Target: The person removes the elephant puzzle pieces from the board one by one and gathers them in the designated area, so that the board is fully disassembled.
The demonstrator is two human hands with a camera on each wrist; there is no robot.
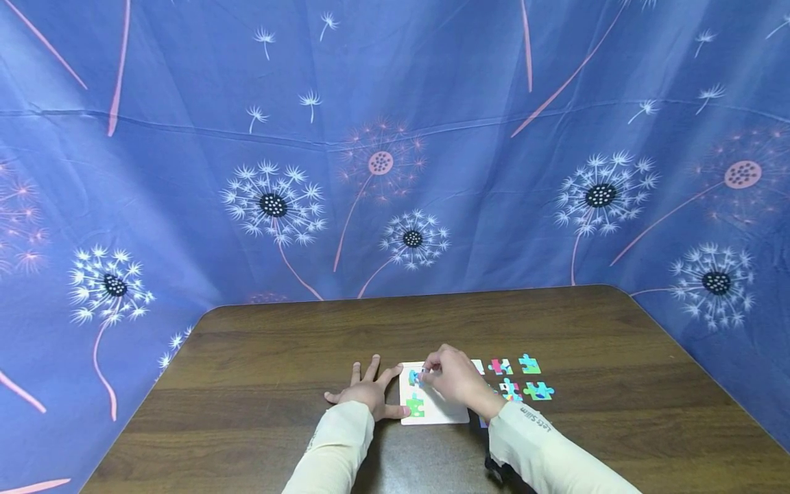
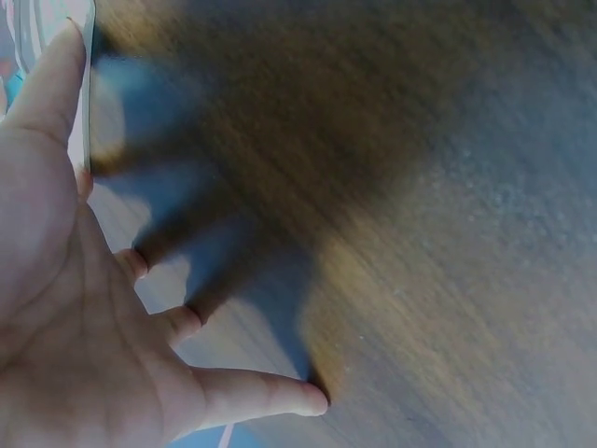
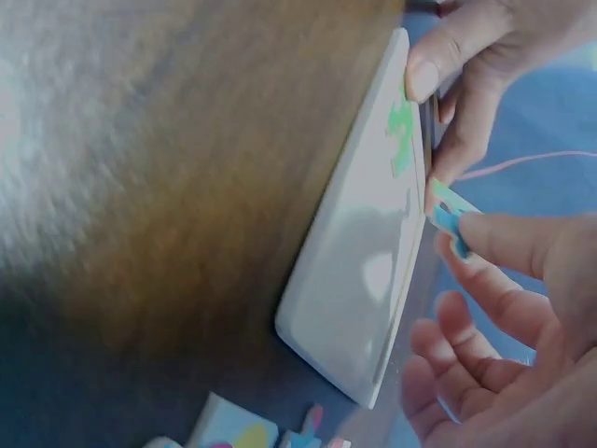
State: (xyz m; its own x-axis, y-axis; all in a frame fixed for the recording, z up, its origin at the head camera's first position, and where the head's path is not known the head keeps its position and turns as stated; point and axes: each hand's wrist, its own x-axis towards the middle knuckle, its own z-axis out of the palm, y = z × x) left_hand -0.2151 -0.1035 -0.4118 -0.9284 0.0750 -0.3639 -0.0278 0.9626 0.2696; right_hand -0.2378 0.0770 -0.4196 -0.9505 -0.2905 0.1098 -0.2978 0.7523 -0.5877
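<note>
A white puzzle tray (image 1: 444,412) lies on the table, with a green jigsaw piece (image 1: 416,407) in its near left corner. My left hand (image 1: 365,396) rests with fingers spread on the tabletop left of the tray. Its thumb lies on the tray's left rim, and the index fingertip touches near the far left corner. Over the tray, my right hand (image 1: 457,376) pinches a blue and green jigsaw piece (image 3: 450,222) between thumb and index finger. The right wrist view shows that piece tilted by the far left part of the tray; whether it touches the tray I cannot tell.
Several loose jigsaw pieces lie right of the tray, among them a blue-green piece (image 1: 529,364), a green and blue piece (image 1: 539,391) and a red and white piece (image 1: 500,366). My right forearm partly covers others. A patterned blue cloth (image 1: 345,226) hangs behind the wooden table (image 1: 278,357).
</note>
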